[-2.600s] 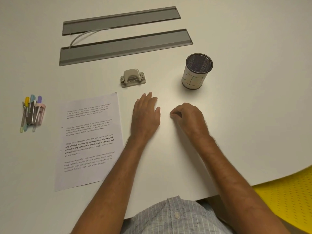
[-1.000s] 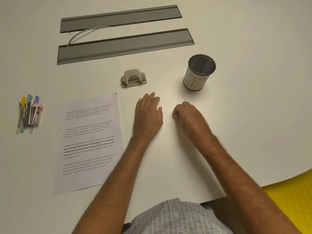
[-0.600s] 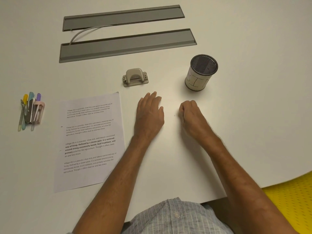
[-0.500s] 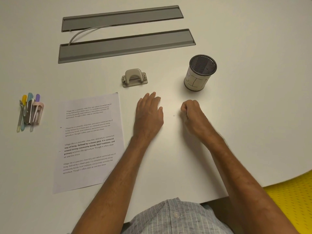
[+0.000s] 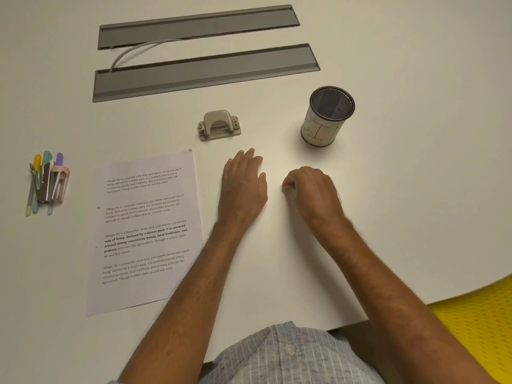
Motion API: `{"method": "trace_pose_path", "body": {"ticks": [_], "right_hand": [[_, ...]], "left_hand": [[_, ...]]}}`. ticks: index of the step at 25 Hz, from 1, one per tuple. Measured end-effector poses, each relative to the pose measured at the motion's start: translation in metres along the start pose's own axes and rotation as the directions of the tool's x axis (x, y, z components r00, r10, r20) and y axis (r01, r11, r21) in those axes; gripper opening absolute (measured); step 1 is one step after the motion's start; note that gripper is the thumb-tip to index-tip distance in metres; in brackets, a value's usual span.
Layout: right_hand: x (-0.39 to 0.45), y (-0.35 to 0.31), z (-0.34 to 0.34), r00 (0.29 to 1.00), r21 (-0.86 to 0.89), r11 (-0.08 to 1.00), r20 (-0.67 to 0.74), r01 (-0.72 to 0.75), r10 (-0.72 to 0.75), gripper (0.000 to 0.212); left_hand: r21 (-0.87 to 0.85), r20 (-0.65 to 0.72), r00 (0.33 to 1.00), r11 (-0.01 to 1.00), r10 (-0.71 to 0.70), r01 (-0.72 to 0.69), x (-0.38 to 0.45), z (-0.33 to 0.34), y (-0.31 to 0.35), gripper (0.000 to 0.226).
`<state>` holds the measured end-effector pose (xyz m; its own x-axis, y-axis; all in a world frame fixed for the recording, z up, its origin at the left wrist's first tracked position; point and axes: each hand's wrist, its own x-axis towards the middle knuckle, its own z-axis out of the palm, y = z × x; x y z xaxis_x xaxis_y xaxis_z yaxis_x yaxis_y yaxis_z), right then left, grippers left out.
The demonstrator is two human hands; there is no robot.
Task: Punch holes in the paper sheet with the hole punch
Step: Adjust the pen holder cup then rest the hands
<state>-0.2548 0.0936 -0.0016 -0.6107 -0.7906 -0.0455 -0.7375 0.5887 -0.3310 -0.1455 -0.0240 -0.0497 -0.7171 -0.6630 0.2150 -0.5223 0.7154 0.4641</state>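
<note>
I see the hole punch [image 5: 219,125] at eleven o'clock from my flat, spread left hand [image 5: 243,187], nearer than my empty, curled right hand [image 5: 313,194].

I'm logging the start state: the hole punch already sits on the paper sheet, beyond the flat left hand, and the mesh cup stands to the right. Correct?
Not quite. In the head view the hole punch sits on the bare table, beyond the paper sheet and apart from it. The flat left hand and the mesh cup are as you say.
</note>
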Motion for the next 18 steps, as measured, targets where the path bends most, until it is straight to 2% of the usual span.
{"method": "trace_pose_path", "body": {"ticks": [4, 9, 12, 15, 18], "right_hand": [[-0.001, -0.013, -0.007, 0.997, -0.126, 0.992, 0.083, 0.020, -0.010, 0.015], [-0.002, -0.007, -0.008, 0.988, -0.051, 0.997, 0.142, 0.063, -0.056, 0.006], [-0.005, -0.002, 0.003, 0.995, -0.029, 0.997, 0.078, 0.068, -0.065, 0.016], [-0.003, 0.008, 0.000, 0.999, 0.182, 0.983, 0.048, 0.003, -0.012, 0.021], [-0.001, 0.015, -0.022, 0.991, 0.405, 0.909, 0.128, -0.098, 0.050, 0.025]], "left_hand": [[-0.010, -0.004, 1.000, 1.000, -0.002, 0.002, 0.000, 0.000, 0.000, 0.039], [-0.004, -0.002, 1.000, 1.000, -0.001, 0.001, 0.000, 0.000, -0.001, 0.039], [-0.010, 0.004, 1.000, 1.000, 0.000, 0.000, 0.000, 0.001, -0.001, 0.039], [-0.006, 0.005, 1.000, 1.000, -0.005, 0.005, 0.001, 0.000, -0.001, 0.038], [-0.003, 0.011, 1.000, 1.000, -0.006, 0.006, 0.001, 0.000, -0.001, 0.039]]}}
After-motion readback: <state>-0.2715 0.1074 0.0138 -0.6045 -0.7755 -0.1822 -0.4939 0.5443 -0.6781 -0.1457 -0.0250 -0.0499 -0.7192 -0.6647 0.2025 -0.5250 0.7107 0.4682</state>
